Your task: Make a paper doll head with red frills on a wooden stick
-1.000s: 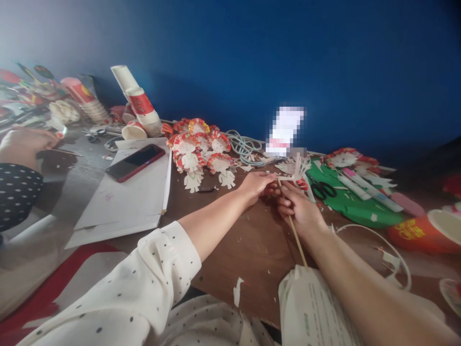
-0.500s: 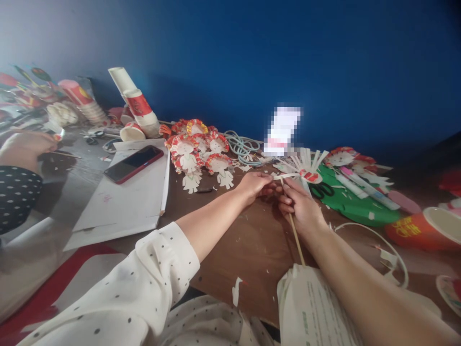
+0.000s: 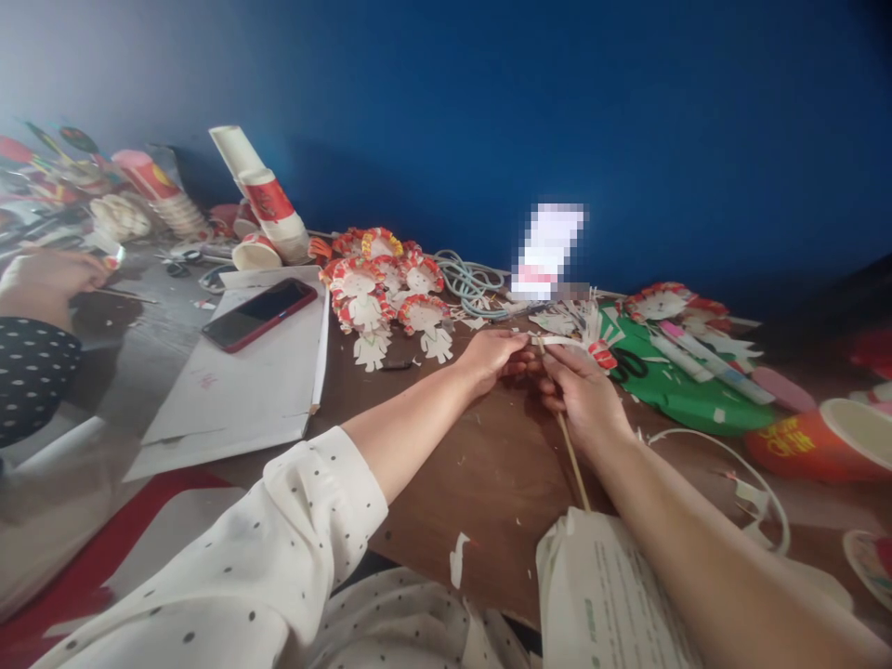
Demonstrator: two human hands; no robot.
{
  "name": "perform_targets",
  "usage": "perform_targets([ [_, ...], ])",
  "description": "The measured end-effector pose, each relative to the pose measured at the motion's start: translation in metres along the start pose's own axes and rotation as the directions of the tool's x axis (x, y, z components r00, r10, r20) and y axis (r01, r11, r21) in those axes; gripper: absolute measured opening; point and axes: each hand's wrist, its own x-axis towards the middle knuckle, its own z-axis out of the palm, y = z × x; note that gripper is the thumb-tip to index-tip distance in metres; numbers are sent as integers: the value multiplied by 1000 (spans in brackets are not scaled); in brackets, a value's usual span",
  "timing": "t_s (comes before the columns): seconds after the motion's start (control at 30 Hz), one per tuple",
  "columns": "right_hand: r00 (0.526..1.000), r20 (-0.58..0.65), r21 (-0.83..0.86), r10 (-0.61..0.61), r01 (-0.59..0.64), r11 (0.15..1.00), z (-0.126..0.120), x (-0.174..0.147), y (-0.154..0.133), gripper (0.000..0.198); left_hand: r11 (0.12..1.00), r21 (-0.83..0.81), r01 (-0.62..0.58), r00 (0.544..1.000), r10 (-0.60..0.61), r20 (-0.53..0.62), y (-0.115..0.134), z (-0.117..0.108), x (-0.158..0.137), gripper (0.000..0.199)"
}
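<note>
My right hand point(image 3: 583, 388) is closed on a thin wooden stick point(image 3: 572, 465), which slants down toward a printed white bag or wrapper near my lap. Across the stick's upper end lies a narrow white paper strip point(image 3: 556, 341). My left hand point(image 3: 491, 360) pinches the strip's left end, with its lower fingers curled and partly hidden. Just beyond my right fingertips, a fringed white paper piece with red bands point(image 3: 599, 342) stands nearly edge-on by the strip's right end. Whether it is joined to the strip, I cannot tell.
Paper lion-like figures point(image 3: 380, 288) lie heaped behind my left hand. A phone point(image 3: 259, 316) rests on white sheets at left, near stacked paper cups point(image 3: 271, 209). Green material point(image 3: 687, 381) and an orange cup point(image 3: 801, 444) are at right. Another person's hand point(image 3: 52, 279) is far left.
The fringed paper piece has turned from a spread, facing view to nearly edge-on. Both my hands stay in almost the same place on the strip and stick.
</note>
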Motion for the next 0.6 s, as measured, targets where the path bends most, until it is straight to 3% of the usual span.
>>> perform_targets([
  [0.17,999,-46,-28,-22,21,999,-2,2,1,45,1000,26,-10,997,8,73,-1,-3,2,7],
  [0.6,998,-32,-144,-58,53,988,-4,1,4,52,999,42,21,999,-23,42,0,0,1,10],
])
